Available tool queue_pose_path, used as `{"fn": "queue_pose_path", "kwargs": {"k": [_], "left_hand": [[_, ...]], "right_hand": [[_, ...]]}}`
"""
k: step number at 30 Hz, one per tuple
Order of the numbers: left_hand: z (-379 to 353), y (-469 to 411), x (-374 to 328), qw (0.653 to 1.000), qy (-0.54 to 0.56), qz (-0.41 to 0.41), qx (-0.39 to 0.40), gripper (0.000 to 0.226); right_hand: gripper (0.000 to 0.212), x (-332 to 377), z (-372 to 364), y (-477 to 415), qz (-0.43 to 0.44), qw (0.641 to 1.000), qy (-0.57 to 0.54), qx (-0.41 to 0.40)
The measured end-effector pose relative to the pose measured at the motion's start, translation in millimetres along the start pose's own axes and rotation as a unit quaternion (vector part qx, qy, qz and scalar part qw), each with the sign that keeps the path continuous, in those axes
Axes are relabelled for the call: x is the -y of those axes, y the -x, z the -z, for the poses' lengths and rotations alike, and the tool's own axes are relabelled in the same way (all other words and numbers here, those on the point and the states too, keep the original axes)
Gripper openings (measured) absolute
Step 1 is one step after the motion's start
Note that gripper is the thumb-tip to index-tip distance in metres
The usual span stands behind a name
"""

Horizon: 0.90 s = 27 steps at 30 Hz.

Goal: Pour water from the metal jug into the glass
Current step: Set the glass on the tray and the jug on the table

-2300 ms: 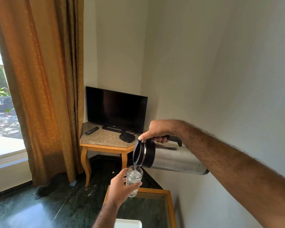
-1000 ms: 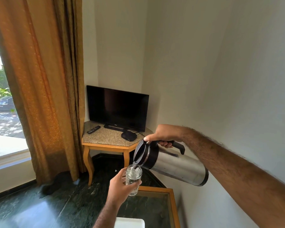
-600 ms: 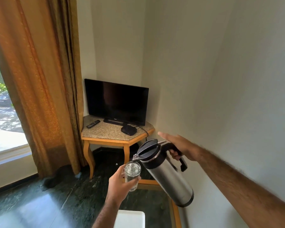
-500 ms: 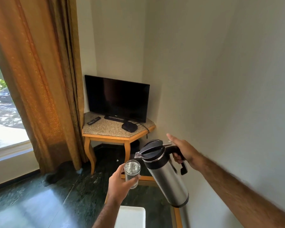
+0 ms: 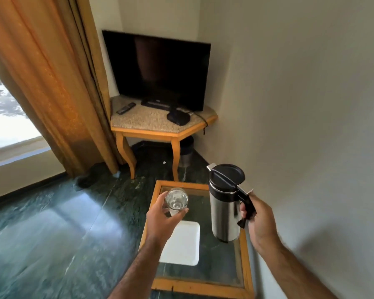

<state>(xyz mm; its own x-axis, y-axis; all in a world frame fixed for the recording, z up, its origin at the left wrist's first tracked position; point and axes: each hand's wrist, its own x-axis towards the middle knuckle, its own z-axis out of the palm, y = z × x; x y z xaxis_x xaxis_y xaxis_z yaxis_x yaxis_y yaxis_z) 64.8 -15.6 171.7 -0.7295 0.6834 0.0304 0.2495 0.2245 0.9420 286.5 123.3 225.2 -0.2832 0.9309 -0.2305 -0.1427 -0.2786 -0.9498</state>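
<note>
My left hand [image 5: 163, 221] grips a clear glass [image 5: 176, 200] holding water, upright above the left part of a small glass-topped table [image 5: 201, 284]. The metal jug [image 5: 224, 209], steel with a black lid, hangs upright to the right of the glass. My right hand [image 5: 259, 221] is closed around its black handle. Its base is just above or on the table's right side; I cannot tell which. Glass and jug are apart, and no water flows.
A white tray [image 5: 180, 243] lies on the glass table under my left wrist. Beyond it stands a corner table [image 5: 160, 124] with a television [image 5: 158, 67], a remote [image 5: 125, 108] and a black box [image 5: 178, 118]. An orange curtain [image 5: 50, 83] hangs left; a wall runs close on the right.
The jug has swung from tilted over the glass to upright and come down beside the table's right edge. The pouring stopped. The glass stayed in my left hand, and the view dipped downward.
</note>
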Motion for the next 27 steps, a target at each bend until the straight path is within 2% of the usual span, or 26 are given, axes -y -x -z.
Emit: {"fn": "queue_pose_path", "kwargs": {"k": [6,10,15,27], "left_hand": [[-22.8,1.0,83.3,0.998,-0.031,0.049,0.014,0.068],[-40.6,-2.5,136.8,0.996,-0.045,0.073,0.024,0.066],[-64.6,-4.1,197.7,0.993,-0.059,0.095,0.033,0.063],[-112.0,-14.3,332.1,0.985,-0.104,0.128,0.056,0.065]], "right_hand": [[0.043,-72.9,18.2,-15.5,-0.016,0.998,-0.058,-0.035],[0.053,-117.8,32.6,-27.4,-0.021,0.994,-0.085,-0.064],[0.041,-173.1,48.0,-44.3,-0.029,0.988,-0.116,-0.095],[0.044,-283.6,81.2,-78.0,-0.035,0.983,-0.128,-0.128]]}}
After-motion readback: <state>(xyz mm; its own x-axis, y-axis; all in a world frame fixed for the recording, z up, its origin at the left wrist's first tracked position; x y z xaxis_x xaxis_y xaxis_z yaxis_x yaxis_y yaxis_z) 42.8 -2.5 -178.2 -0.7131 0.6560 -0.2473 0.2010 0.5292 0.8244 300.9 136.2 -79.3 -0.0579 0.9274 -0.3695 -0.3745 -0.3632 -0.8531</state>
